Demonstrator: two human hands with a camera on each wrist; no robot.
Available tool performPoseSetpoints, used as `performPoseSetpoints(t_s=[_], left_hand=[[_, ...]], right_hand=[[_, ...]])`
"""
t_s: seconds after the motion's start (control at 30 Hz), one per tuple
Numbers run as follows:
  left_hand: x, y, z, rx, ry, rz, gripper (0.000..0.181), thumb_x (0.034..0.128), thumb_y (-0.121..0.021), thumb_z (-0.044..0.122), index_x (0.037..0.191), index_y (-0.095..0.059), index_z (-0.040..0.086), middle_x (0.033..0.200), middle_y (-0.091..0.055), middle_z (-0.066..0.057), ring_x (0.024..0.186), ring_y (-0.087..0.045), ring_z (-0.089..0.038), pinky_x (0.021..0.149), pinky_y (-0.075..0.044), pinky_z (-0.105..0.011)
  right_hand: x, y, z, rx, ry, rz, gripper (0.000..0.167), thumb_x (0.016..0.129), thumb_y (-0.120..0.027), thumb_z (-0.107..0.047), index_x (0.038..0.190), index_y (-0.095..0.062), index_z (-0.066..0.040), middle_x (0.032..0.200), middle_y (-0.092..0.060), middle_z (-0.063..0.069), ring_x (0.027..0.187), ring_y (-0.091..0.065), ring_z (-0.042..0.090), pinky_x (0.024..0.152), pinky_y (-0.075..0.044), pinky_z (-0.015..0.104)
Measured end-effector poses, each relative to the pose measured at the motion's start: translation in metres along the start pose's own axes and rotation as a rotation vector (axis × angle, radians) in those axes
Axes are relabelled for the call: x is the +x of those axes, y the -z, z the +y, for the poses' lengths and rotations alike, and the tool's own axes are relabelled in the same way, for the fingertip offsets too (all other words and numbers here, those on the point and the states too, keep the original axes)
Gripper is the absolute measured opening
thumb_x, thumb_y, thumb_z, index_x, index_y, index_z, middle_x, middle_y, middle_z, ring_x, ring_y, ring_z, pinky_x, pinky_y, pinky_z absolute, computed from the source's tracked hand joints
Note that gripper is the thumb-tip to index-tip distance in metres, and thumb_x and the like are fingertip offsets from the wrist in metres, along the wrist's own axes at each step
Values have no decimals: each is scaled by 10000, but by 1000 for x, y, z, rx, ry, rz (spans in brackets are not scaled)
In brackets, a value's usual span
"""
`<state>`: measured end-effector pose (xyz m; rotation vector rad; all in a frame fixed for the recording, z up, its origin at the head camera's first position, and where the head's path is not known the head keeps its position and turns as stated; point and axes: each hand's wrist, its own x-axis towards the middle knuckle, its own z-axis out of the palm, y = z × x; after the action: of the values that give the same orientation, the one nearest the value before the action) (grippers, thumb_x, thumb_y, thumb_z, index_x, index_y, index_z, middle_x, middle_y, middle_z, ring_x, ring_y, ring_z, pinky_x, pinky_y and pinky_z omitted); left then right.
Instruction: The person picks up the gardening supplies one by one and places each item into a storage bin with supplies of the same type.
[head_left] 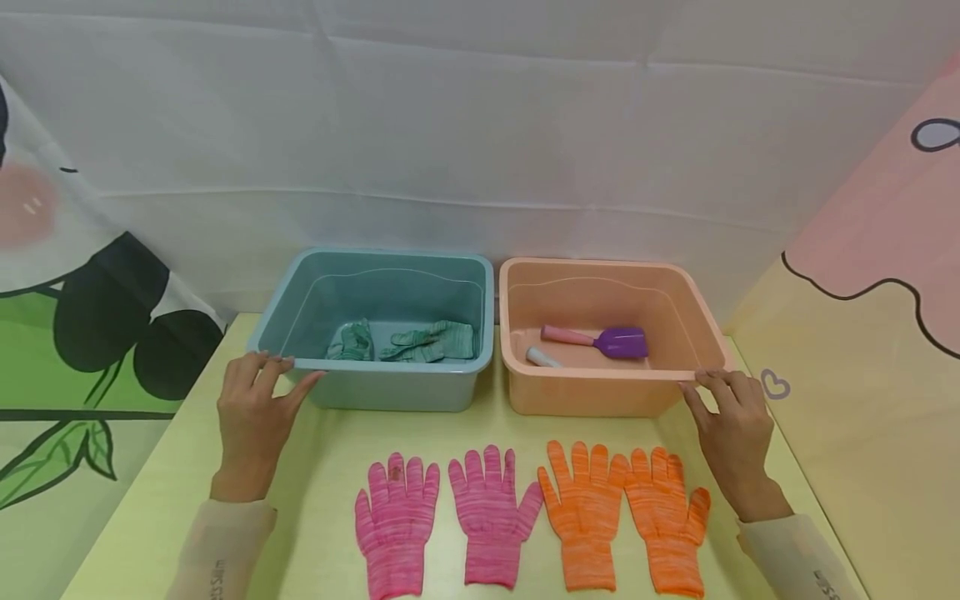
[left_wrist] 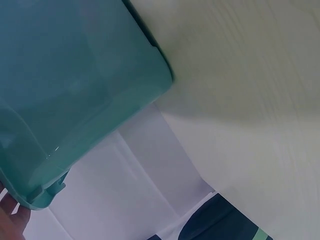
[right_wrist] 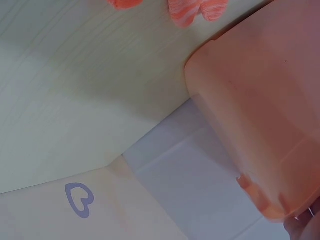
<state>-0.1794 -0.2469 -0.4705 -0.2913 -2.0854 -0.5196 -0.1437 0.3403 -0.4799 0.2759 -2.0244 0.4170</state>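
My left hand point(head_left: 256, 410) pinches the front left corner of the teal bin point(head_left: 390, 387), thumb in front and fingers over the rim; in the left wrist view its fingers point(left_wrist: 11, 212) show at the rim. At the front right corner of the peach bin point(head_left: 585, 396), my right hand point(head_left: 731, 429) pinches the rim the same way. Green gloves point(head_left: 435, 342) lie inside the teal bin. The peach bin holds a purple scoop point(head_left: 621, 342) with a pink handle and a small pale cylinder point(head_left: 542, 357).
Two pink gloves point(head_left: 491, 521) and two orange gloves point(head_left: 588, 521) lie flat in a row on the pale table point(head_left: 322, 500), in front of the bins. White cloth point(head_left: 480, 125) hangs behind the bins. Printed cloths point(head_left: 862, 375) flank the table.
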Motion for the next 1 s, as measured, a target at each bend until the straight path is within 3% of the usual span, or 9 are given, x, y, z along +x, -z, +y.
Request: performPoseSetpoints(t_s=[0.3, 0.57, 0.67, 0.77, 0.83, 0.9, 1.0], left_hand=[[-2, -1, -2, -4, 19, -6, 814, 942, -547, 705, 1002, -709, -90, 932, -622, -263, 919, -588, -451, 873, -575, -695], [-2, -1, -3, -1, 7, -22, 816, 951, -549, 701, 989, -693, -101, 931, -606, -275, 897, -567, -463, 850, -576, -673], [-2, -2, -3, -3, 3, -21, 817, 952, -543, 703, 985, -689, -100, 928, -602, -274, 895, -567, -464, 848, -576, -675], [-1, -3, -3, -17, 7, -9, 814, 940, -551, 706, 983, -693, -94, 924, -603, -269, 892, -571, -461, 839, -575, -687], [-1, -4, -2, -13, 10, -6, 817, 941, -543, 713, 984, -697, -88, 926, -607, -265, 896, -574, -457, 838, -576, -694], [-1, -3, -2, -8, 15, -5, 821, 941, -537, 718, 986, -700, -85, 931, -611, -265, 898, -574, -456, 840, -575, -697], [-1, -3, -1, -2, 16, -4, 828, 942, -533, 720, 985, -701, -89, 935, -613, -272, 901, -574, -464, 846, -571, -693]], right_hand=[[5, 7, 0, -42, 53, -69, 558, 1060, -610, -464, 974, -743, 71, 921, -666, 225, 735, -585, 427, 578, -472, 479], [16, 19, -3, -72, 53, -175, 666, 1069, -514, -582, 968, -752, 33, 934, -673, 188, 797, -640, 412, 468, -519, 552], [17, 24, -6, -58, 28, -204, 542, 1047, -626, -508, 1008, -763, 14, 992, -705, 179, 878, -671, 406, 487, -524, 525], [18, 29, -12, -19, -38, -222, 304, 925, -847, -234, 1087, -767, 11, 1078, -723, 177, 982, -689, 389, 614, -554, 304], [18, 33, -17, 26, -96, -229, 387, 793, -922, -54, 1135, -759, 20, 1123, -720, 189, 1041, -681, 393, 779, -509, 136], [18, 37, -22, 68, -142, -236, 486, 726, -930, 44, 1175, -746, 35, 1151, -712, 210, 1076, -667, 410, 917, -375, 15], [19, 42, -30, 125, -179, -238, 529, 718, -908, 102, 1213, -731, 46, 1163, -715, 239, 1085, -650, 385, 1005, -296, -15]])
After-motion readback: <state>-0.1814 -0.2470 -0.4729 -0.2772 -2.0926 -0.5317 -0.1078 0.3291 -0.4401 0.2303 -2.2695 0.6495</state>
